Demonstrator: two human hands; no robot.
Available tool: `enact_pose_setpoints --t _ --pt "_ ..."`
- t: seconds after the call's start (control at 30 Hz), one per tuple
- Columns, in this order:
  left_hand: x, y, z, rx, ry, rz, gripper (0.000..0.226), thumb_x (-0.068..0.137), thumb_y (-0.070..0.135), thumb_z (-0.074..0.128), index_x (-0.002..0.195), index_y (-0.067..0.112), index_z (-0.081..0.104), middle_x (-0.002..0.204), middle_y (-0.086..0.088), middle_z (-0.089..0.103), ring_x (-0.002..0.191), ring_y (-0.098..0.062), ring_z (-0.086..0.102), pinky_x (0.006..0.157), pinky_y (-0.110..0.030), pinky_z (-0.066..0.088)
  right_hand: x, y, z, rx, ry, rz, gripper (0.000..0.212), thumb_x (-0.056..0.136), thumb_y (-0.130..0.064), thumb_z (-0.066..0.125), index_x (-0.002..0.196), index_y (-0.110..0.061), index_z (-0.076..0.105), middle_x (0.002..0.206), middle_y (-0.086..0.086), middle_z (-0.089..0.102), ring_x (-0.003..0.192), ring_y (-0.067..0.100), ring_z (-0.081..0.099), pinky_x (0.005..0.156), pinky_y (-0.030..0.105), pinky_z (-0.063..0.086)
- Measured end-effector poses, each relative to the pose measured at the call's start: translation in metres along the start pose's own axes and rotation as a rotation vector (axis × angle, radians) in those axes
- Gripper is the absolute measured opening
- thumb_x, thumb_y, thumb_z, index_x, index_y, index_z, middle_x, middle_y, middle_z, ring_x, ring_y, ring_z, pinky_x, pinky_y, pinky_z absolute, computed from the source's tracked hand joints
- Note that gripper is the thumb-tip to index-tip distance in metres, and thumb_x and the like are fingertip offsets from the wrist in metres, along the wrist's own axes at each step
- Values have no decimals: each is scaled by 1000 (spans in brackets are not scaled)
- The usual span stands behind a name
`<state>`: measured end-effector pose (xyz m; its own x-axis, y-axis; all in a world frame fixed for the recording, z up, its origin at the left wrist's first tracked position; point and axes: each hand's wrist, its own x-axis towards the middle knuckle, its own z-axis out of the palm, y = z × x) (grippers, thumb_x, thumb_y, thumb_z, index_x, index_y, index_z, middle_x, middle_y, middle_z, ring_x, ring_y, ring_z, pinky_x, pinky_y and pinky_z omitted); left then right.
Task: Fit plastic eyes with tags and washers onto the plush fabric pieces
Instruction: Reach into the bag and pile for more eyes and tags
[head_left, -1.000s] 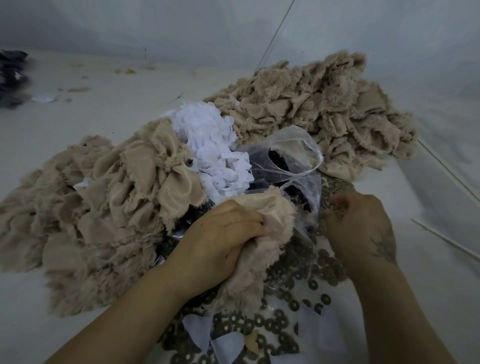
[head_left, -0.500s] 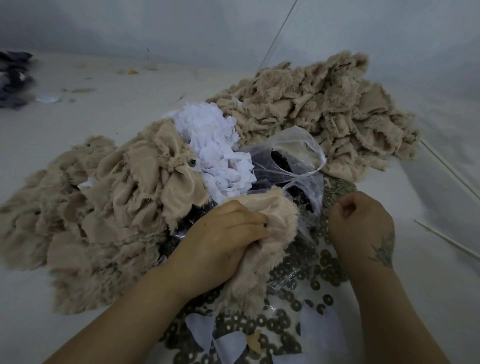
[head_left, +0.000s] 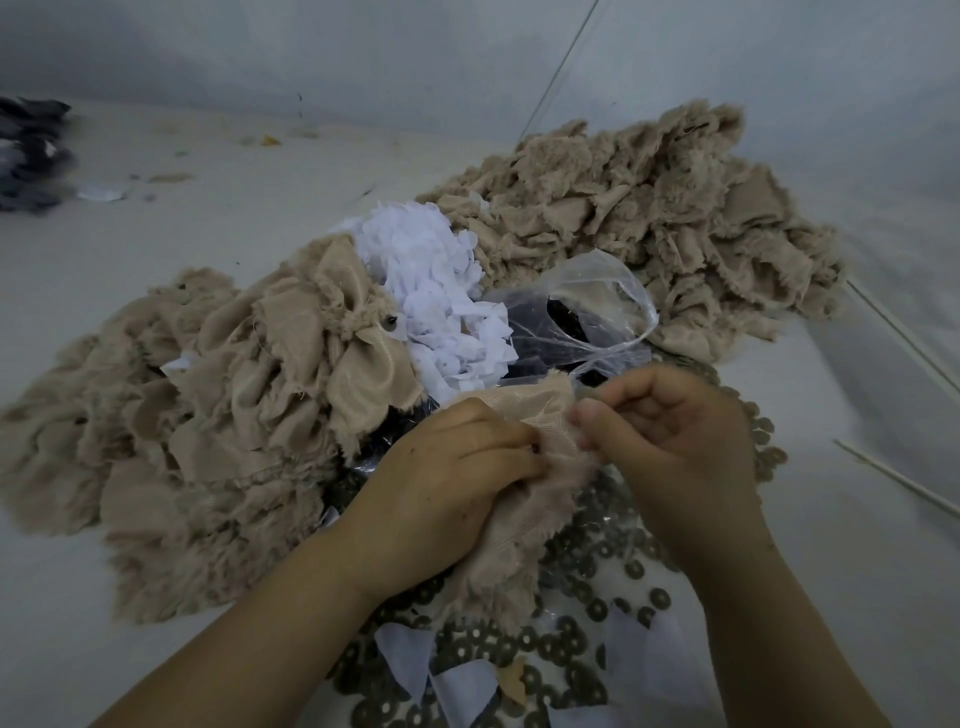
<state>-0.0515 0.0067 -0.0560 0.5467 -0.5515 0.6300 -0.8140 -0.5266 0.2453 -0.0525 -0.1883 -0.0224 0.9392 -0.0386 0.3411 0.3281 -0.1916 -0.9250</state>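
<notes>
Holding steady, both hands meeting over one spot — from the biggest thing down:
Far pile: raw tan plush pieces (head_left: 649, 218) heaped beyond the bag, well away from my hands.
Near pile: tan pieces (head_left: 218, 415) on my left, one on top showing a dark eye (head_left: 390, 323), so I take these as the fitted ones.
Tags: white heap of tags (head_left: 436, 291) between the two piles, just behind my knuckles.
Bag: clear plastic bag (head_left: 587, 312) with dark contents, likely the eyes, mouth open towards me, just beyond my fingertips.
Washers: grey washers (head_left: 582, 639) spread flat under my wrists, right hand nearer.
Working piece: plush piece (head_left: 524, 415) bunched in my left hand, woven back facing up, fur hanging below, long side running from the bag down towards me.
Left hand: left hand (head_left: 447, 478) curled tight round the piece, fingertips pointing right at the fold.
Right hand: right hand (head_left: 675, 436) curled, thumb and forefinger pressed together at the fabric's edge; whether they pinch a washer or the cloth, I cannot tell.
Key relation: the spot to fit lies right between my two sets of fingertips, touching both.
Stage, my guess: pressing a part onto an eye post hidden in the fold.
</notes>
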Motion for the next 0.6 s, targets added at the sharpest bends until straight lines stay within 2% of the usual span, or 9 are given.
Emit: enact_pose_setpoints --t 0.07,0.13,0.23,0.3,0.43,0.53,0.6 --pt "1 1 -1 21 6 9 29 101 7 47 102 0 75 110 -12 72 89 -31 65 78 -42 51 -1 -5 7 91 -164 120 13 89 -1 67 78 -9 68 64 5 69 52 11 60 52 17 48" --pt "1 1 -1 49 11 25 31 104 11 45 103 1 75 110 -12 72 87 -31 64 78 -41 51 -1 -2 12 140 -258 309 24 94 -6 61 70 -9 64 57 4 59 47 9 46 45 16 40" --pt "-3 0 2 121 31 54 16 96 1 60 100 -3 74 109 -15 71 87 -32 64 79 -41 51 -1 3 15 325 -307 574 34 96 -15 57 63 -9 59 55 4 45 43 8 32 39 16 28" --pt "-5 1 4 140 70 68 12 92 -2 63 97 -7 73 106 -19 71 86 -34 65 79 -43 52 -1 4 17 422 -328 676 34 93 -21 60 60 -12 59 54 1 46 42 5 31 36 15 26" --pt "-5 1 6 142 150 77 21 97 1 55 94 -9 73 102 -21 70 85 -34 65 80 -43 53 0 1 21 561 -322 789 23 75 -29 69 56 -17 64 56 0 49 41 3 36 35 12 28" --pt "-5 -1 7 151 166 76 24 98 3 53 94 -9 73 101 -21 70 86 -34 65 82 -41 52 1 5 23 582 -268 838 39 91 -22 62 53 -17 66 55 0 50 39 2 37 34 12 28" --pt "-7 -2 8 148 161 68 24 98 5 53 95 -9 73 102 -21 70 88 -34 66 84 -41 52 2 6 24 567 -256 858 42 94 -21 60 53 -17 65 54 0 51 38 3 38 33 12 28"
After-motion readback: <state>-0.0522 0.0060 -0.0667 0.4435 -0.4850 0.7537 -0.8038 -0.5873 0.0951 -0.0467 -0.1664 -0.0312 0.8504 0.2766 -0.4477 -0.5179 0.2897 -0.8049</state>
